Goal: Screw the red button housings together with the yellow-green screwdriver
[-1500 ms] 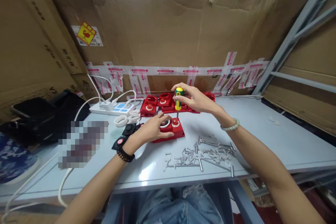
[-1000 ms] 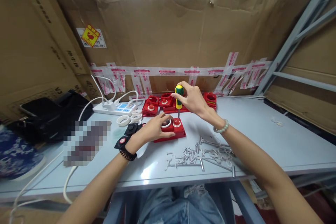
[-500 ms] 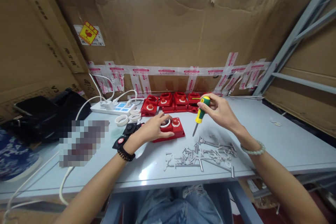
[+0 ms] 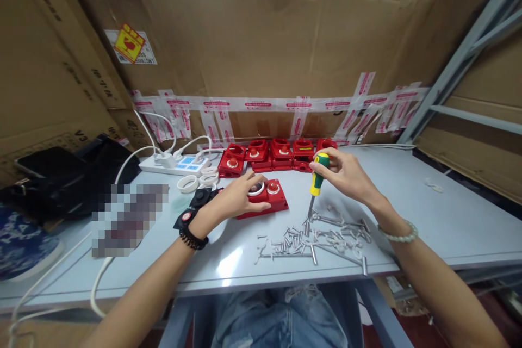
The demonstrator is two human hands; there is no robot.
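My right hand [image 4: 342, 171] is closed round the green and yellow handle of a screwdriver [image 4: 319, 176]. Its shaft points down, the tip at the upper edge of a pile of loose silver screws [image 4: 296, 239]; whether it touches one I cannot tell. My left hand [image 4: 238, 196] grips a red box [image 4: 271, 204] from its left side, thumb along the front and fingers over the top. A white ring [image 4: 256, 190] round an opening and a red dome [image 4: 273, 187] with a pale rim show on the box. The hand hides the box's left part.
More red housings [image 4: 281, 155] stand in a row along the cardboard wall [image 4: 253, 38]. White rings [image 4: 187, 184] and a power strip [image 4: 171, 164] with plugged cables lie at the left. Metal T-shaped rods [image 4: 342, 258] and small clear bits surround the screws. A metal frame [image 4: 452, 70] rises at the right.
The screwdriver has moved slightly right and down, its tip now at the screws instead of above the bare tabletop. My left hand stays on the red box. The view has tilted a little downward.
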